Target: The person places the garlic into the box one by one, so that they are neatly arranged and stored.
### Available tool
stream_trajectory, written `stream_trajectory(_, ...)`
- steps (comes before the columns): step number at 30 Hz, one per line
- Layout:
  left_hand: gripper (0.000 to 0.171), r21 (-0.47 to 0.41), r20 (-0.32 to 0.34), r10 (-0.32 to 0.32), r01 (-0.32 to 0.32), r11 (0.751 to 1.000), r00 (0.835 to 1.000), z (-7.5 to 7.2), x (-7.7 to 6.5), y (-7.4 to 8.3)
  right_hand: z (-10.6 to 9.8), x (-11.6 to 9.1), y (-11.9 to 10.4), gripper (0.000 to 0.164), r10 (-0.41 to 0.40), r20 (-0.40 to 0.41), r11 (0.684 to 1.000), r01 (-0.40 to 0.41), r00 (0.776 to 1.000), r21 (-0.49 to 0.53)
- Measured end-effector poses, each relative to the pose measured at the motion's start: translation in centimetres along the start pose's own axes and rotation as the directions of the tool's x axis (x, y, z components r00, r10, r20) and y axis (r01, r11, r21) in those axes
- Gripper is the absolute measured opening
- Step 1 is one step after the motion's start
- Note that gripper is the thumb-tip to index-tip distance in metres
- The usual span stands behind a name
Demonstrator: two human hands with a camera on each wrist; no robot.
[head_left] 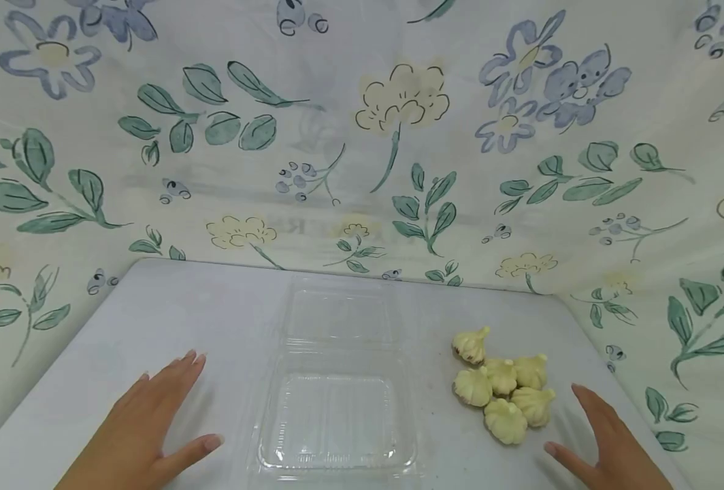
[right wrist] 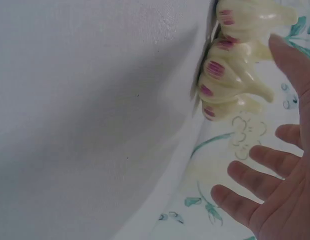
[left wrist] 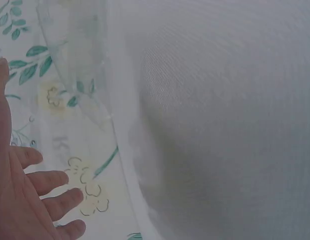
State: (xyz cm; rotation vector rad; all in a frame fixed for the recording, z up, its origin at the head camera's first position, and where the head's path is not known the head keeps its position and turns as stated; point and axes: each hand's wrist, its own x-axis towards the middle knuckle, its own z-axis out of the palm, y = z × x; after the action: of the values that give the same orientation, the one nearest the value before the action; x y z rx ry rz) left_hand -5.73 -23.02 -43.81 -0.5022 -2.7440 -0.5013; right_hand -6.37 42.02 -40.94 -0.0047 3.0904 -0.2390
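Observation:
A clear plastic clamshell container (head_left: 337, 415) lies with its lid folded back on the white table. To its right sits a cluster of several pale garlic bulbs (head_left: 501, 376), some touching; the right wrist view shows purple streaks on these garlic bulbs (right wrist: 230, 82). My left hand (head_left: 147, 415) hovers left of the container, fingers extended, thumb apart, holding nothing; the left wrist view shows the same hand (left wrist: 29, 195) with spread fingers. My right hand (head_left: 613, 442) is just right of the garlic, touching none of it, its palm and spread fingers visible in the right wrist view (right wrist: 280, 185).
A white table (head_left: 215, 306) carries everything. Behind it and along both sides hangs a floral curtain (head_left: 350, 156) with green leaves and blue and yellow flowers. The container's transparent lid (head_left: 340, 316) lies flat toward the table's back edge.

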Motion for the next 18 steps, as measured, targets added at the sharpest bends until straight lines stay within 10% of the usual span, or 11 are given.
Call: stream_trajectory(18, 0.117, -0.098, 0.078, 0.08, -0.072, 0.993, 0.994, 1.4, 1.5, 3.7, 0.9, 0.9, -0.1, 0.103, -0.017, -0.006, 0.997, 0.017, 1.0, 0.08)
